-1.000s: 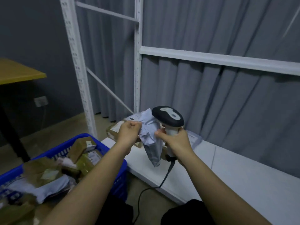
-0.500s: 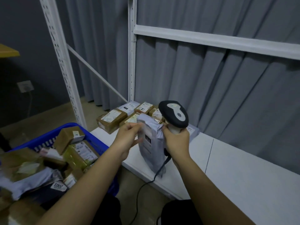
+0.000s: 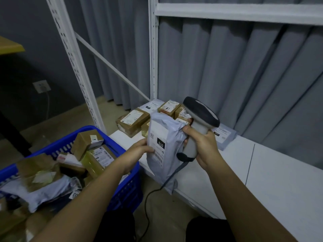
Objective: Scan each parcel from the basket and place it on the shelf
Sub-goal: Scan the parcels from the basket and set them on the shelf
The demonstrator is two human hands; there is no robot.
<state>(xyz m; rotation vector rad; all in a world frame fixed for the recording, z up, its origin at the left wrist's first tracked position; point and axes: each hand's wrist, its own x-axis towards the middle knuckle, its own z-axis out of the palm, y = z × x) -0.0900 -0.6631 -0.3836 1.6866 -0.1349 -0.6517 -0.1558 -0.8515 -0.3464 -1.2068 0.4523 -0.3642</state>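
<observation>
The left hand [image 3: 139, 151] pinches the grey poly mailer [image 3: 164, 147] upright, label facing the wearer, while the right hand [image 3: 202, 144], fingers wrapped round the corded barcode scanner [image 3: 197, 126], steadies its top edge, presumably for scanning, the blue basket [image 3: 125, 187] at eight o'clock.

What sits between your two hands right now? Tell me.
In the head view, a grey poly mailer with its label facing the camera. The left hand pinches its edge; the right hand grips the barcode scanner.
</observation>
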